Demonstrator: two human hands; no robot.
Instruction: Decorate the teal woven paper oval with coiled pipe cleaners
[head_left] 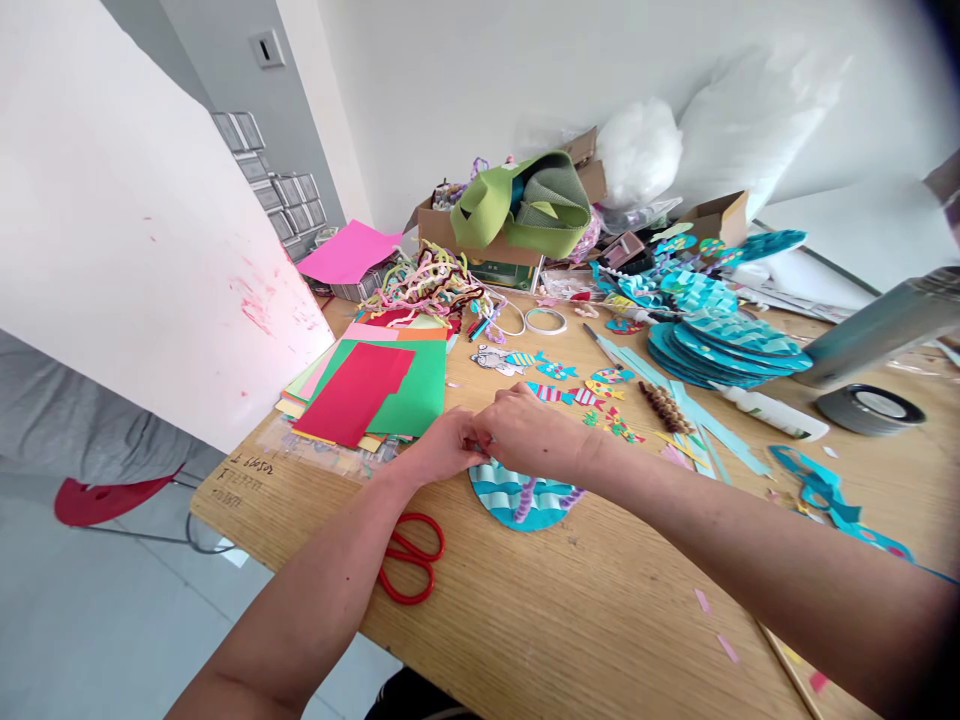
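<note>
My left hand (447,446) and my right hand (528,432) meet over the top of a round blue paper disc (526,518) lying on the table. Fingers of both hands are pinched together, and whatever is between them is hidden. Pale wavy paper strips and purple fuzzy pipe cleaners (525,500) decorate the disc. Its upper part is covered by my hands. Red-handled scissors (411,560) lie beside my left forearm, which hides their blades. Just beyond my right hand are small paper fish cutouts (556,371) in several colours.
A stack of coloured paper (409,393) lies at left, with a heap of pipe cleaners (431,282) behind it. On the right stand a pile of blue discs (720,350), a white glue bottle (772,412), a roll of grey tape (870,408) and a metal flask (885,325).
</note>
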